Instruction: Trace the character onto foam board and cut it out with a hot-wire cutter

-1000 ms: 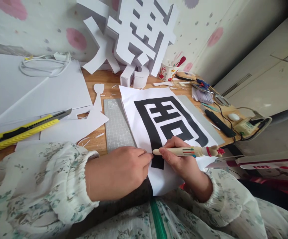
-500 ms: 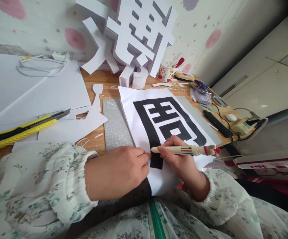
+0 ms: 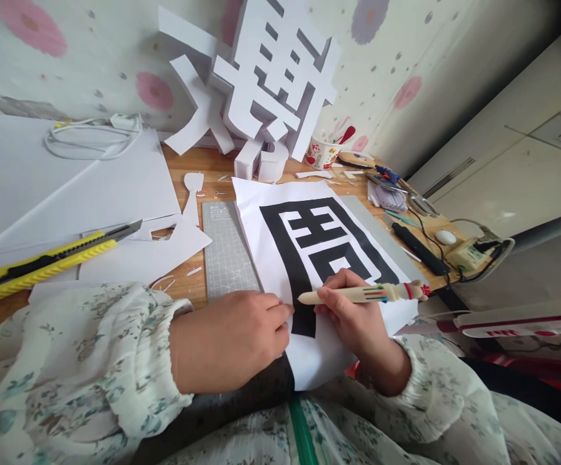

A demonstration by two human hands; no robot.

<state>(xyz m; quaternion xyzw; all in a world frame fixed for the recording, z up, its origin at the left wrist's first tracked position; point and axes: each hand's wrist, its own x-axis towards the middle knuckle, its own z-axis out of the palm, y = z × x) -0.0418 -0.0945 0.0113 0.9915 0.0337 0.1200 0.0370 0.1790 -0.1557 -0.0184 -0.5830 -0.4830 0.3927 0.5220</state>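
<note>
A white paper sheet with a large bold black character printed on it lies over a grey cutting mat. My left hand rests at the sheet's left edge, its fingers together and bent, with the fingertips on the paper beside the black stroke. In my right hand is a cream multicolour pen, gripped near its front end. Its tip points left at the lower part of the black left stroke; whether it touches the paper I cannot tell. The sheet's near end droops over the table edge.
A yellow utility knife lies at left by white board offcuts and a large white board. White three-dimensional characters stand at the back. A paper cup, black-handled tool and power strip are at right.
The whole view has tilted slightly, so the scene sits a little lower. The pen tip has shifted slightly right on the black stroke. My left hand stays at the sheet's edge.
</note>
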